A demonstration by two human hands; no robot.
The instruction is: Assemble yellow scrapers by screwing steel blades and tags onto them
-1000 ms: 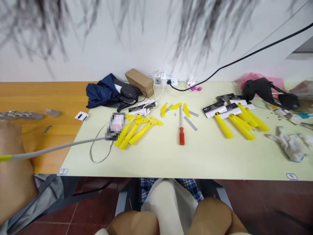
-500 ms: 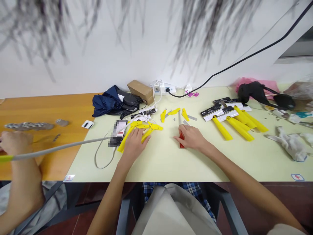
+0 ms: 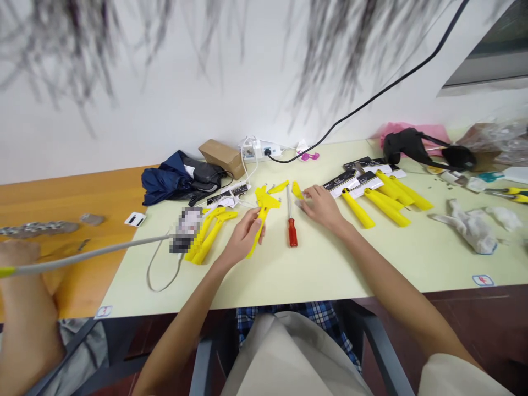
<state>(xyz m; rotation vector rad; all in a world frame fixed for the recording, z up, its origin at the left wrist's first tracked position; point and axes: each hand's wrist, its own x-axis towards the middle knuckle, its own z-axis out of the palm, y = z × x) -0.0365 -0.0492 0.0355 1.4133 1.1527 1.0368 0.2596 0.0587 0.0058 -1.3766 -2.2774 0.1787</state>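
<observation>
My left hand [image 3: 246,234] is closed around a yellow plastic scraper handle [image 3: 266,203], raised a little off the table with its wide head pointing away from me. My right hand [image 3: 322,208] is over the table, thumb and forefinger apart, beside a small yellow plastic piece [image 3: 297,190]. A grey blade [image 3: 298,203] shows partly at its fingertips; the rest is hidden. Between my hands lies a screwdriver [image 3: 292,233] with a red handle. Another yellow piece [image 3: 279,187] lies behind the held handle. Further yellow handles [image 3: 206,242] rest to the left.
Several yellow-handled scrapers [image 3: 385,207] with black and white cards lie to the right, near white gloves [image 3: 470,226]. At the back are a cardboard box [image 3: 221,158] and a power strip [image 3: 258,149]. A grey cable [image 3: 94,254] crosses the left, near a co-worker's arm [image 3: 28,308].
My right hand has let go of the screwdriver and moved to the small parts behind it. My left hand has picked up a yellow scraper handle and brought it rightward. The view has shifted slightly.
</observation>
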